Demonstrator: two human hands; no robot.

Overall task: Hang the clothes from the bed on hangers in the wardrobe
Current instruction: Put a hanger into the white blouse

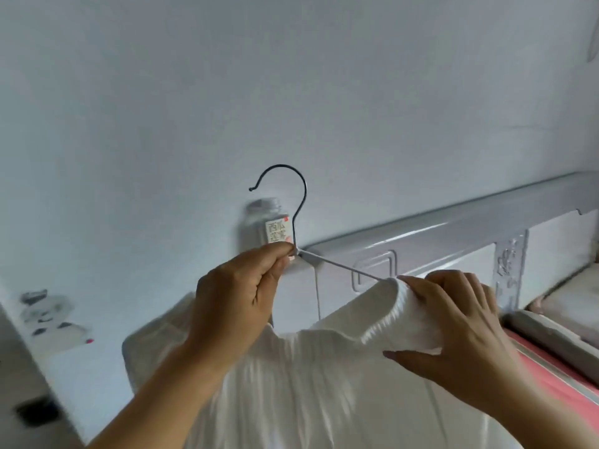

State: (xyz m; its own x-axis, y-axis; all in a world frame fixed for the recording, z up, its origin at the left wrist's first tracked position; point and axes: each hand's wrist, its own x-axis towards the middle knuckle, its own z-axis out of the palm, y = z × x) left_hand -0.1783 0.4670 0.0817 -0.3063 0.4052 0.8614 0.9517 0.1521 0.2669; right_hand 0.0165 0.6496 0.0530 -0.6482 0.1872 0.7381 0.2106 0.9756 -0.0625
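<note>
A thin metal wire hanger (pixel 299 202) is held up in front of the wall, hook upward. My left hand (pixel 236 296) pinches it at the neck just below the hook. One wire arm slants down to the right into a white ribbed garment (pixel 291 384) that hangs below both hands. My right hand (pixel 453 328) grips the garment's ribbed collar where that wire arm enters it. The hanger's other arm is hidden behind my left hand and the cloth.
A grey and white headboard (pixel 453 228) runs across the right. On its left end stands a clear jar (pixel 264 225) with a paper label. The bed's pink sheet (pixel 551 367) shows at the lower right. A pale wall fills the upper view. A dark socket (pixel 37 411) sits low left.
</note>
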